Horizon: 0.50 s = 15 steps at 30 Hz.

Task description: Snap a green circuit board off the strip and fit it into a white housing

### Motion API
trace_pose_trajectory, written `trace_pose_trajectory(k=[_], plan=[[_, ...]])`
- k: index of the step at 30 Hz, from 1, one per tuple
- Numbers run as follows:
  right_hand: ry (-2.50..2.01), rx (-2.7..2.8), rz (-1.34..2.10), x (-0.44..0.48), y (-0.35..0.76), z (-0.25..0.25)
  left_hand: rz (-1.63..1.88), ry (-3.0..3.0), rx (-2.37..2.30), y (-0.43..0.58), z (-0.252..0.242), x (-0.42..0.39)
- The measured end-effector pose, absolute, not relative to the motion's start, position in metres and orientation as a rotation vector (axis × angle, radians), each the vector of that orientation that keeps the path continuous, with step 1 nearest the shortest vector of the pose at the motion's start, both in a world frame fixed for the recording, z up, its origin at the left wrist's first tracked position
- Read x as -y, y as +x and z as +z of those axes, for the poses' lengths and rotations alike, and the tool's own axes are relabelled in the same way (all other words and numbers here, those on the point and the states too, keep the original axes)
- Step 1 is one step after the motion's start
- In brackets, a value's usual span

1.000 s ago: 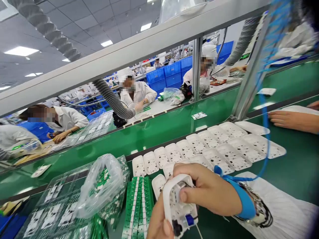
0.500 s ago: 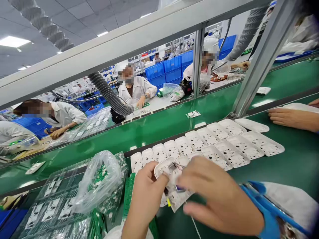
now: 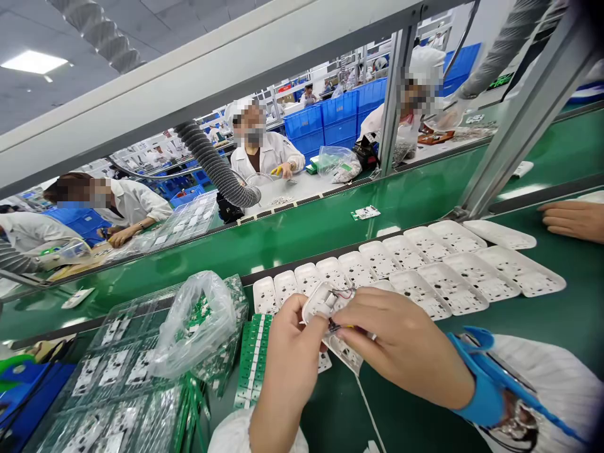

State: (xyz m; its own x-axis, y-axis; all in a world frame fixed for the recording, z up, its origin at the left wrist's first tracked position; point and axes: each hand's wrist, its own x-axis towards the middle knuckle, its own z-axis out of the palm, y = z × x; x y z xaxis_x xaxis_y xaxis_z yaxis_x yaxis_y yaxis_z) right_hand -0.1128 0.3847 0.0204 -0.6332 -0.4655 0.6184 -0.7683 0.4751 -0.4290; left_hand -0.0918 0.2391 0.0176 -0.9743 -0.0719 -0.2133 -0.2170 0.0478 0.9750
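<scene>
My left hand [image 3: 293, 352] grips a white plastic housing [image 3: 348, 356] by its left side, thumb over the inner face. Thin wires [image 3: 343, 293] show near the housing's upper end, and a white cable [image 3: 370, 409] hangs from its lower end. Over the housing's middle, the fingertips of my right hand [image 3: 406, 343] are pinched together. A small dark and yellow bit shows at them, too covered to name. A blue wrist strap [image 3: 481, 384] circles my right wrist.
Behind my hands stand rows of white housings [image 3: 486, 277]. To the left are green circuit boards [image 3: 253, 358], a plastic bag [image 3: 195, 327] of small boards and clear trays [image 3: 113, 365]. A green conveyor [image 3: 302, 223] and metal frame lie beyond. Another person's hand [image 3: 573, 219] rests far right.
My right hand has closed from loosely spread, blurred fingers into a pinch at the housing. The yellow bit has shifted from the housing's lower edge to my right fingertips. The view has shifted slightly.
</scene>
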Motion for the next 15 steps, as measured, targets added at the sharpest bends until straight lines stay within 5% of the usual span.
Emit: trace_pose_trajectory(k=[15], plan=[[0.942, 2.460, 1.112, -0.382, -0.124, 0.031, 1.921, -0.452, -2.413, -0.081, 0.031, -0.248]])
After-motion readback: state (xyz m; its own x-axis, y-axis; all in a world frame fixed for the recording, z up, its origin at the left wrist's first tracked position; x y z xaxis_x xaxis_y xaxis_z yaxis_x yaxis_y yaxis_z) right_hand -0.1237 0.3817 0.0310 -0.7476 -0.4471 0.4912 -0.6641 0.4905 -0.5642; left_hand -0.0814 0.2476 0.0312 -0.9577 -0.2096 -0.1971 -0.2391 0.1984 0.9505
